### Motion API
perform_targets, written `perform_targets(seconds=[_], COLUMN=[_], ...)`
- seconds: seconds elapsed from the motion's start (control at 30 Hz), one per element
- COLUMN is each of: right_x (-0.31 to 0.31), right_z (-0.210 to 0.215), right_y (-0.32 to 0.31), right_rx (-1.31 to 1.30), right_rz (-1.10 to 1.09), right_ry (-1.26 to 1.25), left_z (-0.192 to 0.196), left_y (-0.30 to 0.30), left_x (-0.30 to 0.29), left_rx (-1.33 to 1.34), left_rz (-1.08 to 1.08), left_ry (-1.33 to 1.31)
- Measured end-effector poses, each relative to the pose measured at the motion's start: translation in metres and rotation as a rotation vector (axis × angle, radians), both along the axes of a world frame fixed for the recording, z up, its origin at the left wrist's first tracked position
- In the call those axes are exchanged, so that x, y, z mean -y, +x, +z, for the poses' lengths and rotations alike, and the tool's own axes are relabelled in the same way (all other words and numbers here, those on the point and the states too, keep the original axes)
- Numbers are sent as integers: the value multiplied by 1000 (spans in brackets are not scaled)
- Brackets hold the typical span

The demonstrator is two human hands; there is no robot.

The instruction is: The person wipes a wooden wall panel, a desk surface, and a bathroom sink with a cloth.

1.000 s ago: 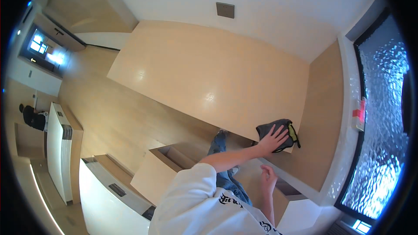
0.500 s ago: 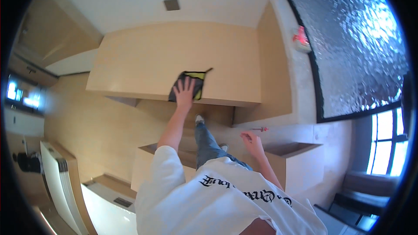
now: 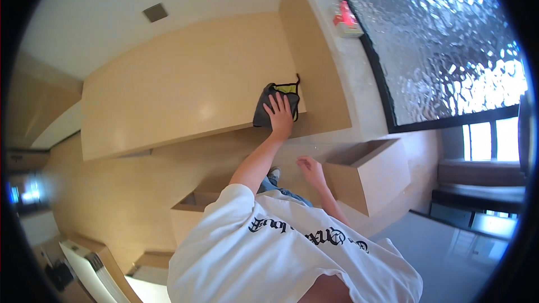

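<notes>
Left hand (image 3: 281, 116): fingers spread flat, pressing grey-and-yellow cloth (image 3: 275, 104) onto pale wooden tabletop (image 3: 185, 84), near its right front corner. Right hand (image 3: 310, 169): loosely open, holding nothing, hanging low beside open wooden box (image 3: 368, 171).

Progress, judged: wiping under way; cloth at one corner, rest of tabletop shows no streaks, so can't tell how much is done.

Hard to see: cloth part-covered by hand; small red-and-white item (image 3: 347, 21) on window ledge unclear; lower body hidden by white T-shirt (image 3: 281, 252); edges bent, left side blurred.
</notes>
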State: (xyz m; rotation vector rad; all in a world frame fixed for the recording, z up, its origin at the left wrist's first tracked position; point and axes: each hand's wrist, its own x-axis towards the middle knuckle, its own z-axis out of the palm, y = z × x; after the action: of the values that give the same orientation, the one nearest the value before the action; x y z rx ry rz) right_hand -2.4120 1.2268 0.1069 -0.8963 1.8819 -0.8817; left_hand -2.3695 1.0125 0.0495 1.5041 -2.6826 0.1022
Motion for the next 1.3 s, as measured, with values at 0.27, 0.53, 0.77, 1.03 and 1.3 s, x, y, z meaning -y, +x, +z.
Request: perform_targets(seconds=[0.27,0.53,0.77,1.03,1.3], right_x=[-19,-27,-53,-98,-96], right_z=[25,-5,-19,-16,-23], right_y=[5,-1,-26,-102,-147], right_rx=[41,77,-111,49,230], right_rz=[-190,-275,-123,-15,-13], right_ry=[-52,-65,-52,78,-74], left_z=[32,54,178,36,96], left_y=[-46,-1,-2,-20,-64], left_x=[-19,-91,-131,-127,-173], left_rx=[-1046,-1187,-1172,-1199,-1504], left_rz=[114,70,-104,34,321], left_ry=[1365,1717,1260,1024,746])
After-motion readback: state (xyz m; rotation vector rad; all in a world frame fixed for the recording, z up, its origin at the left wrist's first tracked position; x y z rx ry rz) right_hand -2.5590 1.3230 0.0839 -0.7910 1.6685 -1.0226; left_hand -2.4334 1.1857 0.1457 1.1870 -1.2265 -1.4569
